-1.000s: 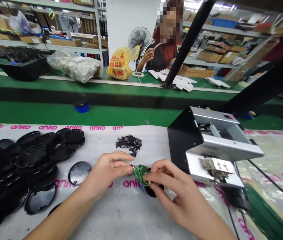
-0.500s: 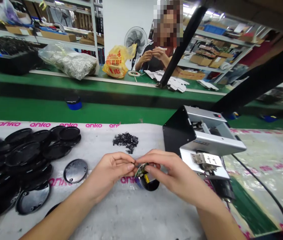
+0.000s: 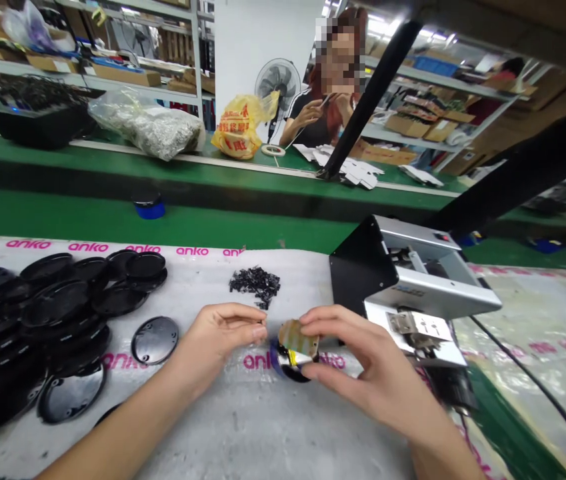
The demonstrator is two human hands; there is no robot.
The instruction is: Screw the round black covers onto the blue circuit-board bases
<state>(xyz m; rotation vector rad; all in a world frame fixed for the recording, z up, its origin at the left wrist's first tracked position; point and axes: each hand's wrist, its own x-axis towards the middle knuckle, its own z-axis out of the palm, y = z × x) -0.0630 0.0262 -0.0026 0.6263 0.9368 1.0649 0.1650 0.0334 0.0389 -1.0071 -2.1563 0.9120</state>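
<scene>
My right hand (image 3: pixel 350 347) holds a circuit board (image 3: pixel 297 339) at its right edge, tilted up so its tan and greenish flat face shows. Just below the board sits a round blue-and-black housing (image 3: pixel 299 375), with a yellow-wrapped part (image 3: pixel 292 358) inside. My left hand (image 3: pixel 227 333) is just left of the board, thumb and fingertips pinched together; anything between them is too small to make out. Beyond my hands lies a pile of small black plastic pieces (image 3: pixel 257 283). A single round black cover (image 3: pixel 155 340) rests left of my left wrist.
Many round black covers (image 3: pixel 57 303) are heaped at the left. A silver-and-black machine (image 3: pixel 415 267) stands at the right, its black cable (image 3: pixel 527 373) running forward. A blue-and-black round unit (image 3: pixel 149 206) is on the green strip. Across the bench sits a person (image 3: pixel 313 117).
The board has been turned over, from its component side to its flat face. My left fingertips have drawn a little away from it. The view has shifted slightly.
</scene>
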